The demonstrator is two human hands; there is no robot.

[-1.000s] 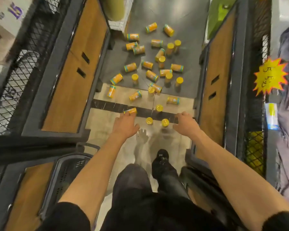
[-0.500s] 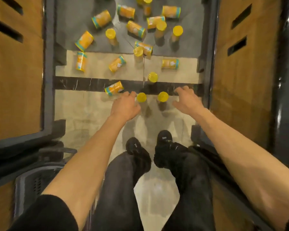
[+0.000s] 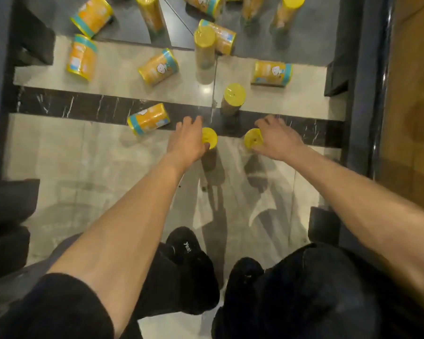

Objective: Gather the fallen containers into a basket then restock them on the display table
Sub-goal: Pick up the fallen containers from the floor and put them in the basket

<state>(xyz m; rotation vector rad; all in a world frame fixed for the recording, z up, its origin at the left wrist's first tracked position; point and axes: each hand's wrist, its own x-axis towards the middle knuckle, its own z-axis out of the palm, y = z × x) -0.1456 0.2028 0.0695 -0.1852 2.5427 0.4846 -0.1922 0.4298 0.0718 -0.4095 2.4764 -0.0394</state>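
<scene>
Both hands have come lower since half a second ago and now reach the two upright cans, which they were only approaching before. Fingers (image 3: 191, 121) of the left hand (image 3: 187, 143) curve round the far side of the left can (image 3: 209, 138), and the thumb closes on its near side just under the yellow lid. The right hand (image 3: 278, 141) holds the right can (image 3: 252, 140) in the same manner, fingers behind and thumb in front. I judge that this grip from above is chosen because both cans stand upright, and that taking one can in each hand saves a movement.

Just beside the left hand, at centre left, a lying can (image 3: 148, 118) rests across the black stripe of the floor (image 3: 83, 167). A standing can (image 3: 234, 96) is a little higher in the frame, between the two hands. More cans, some lying and some upright, fill the upper part.

A wooden table (image 3: 411, 106) with a dark frame closes the right edge, and dark frame parts stand at the left edge, so the aisle is narrow. Nothing blocks the two held cans. The person's black shoes (image 3: 191, 255) are at bottom centre. The basket is not clearly visible; a grey shape at lower left may be it, but I cannot tell.
</scene>
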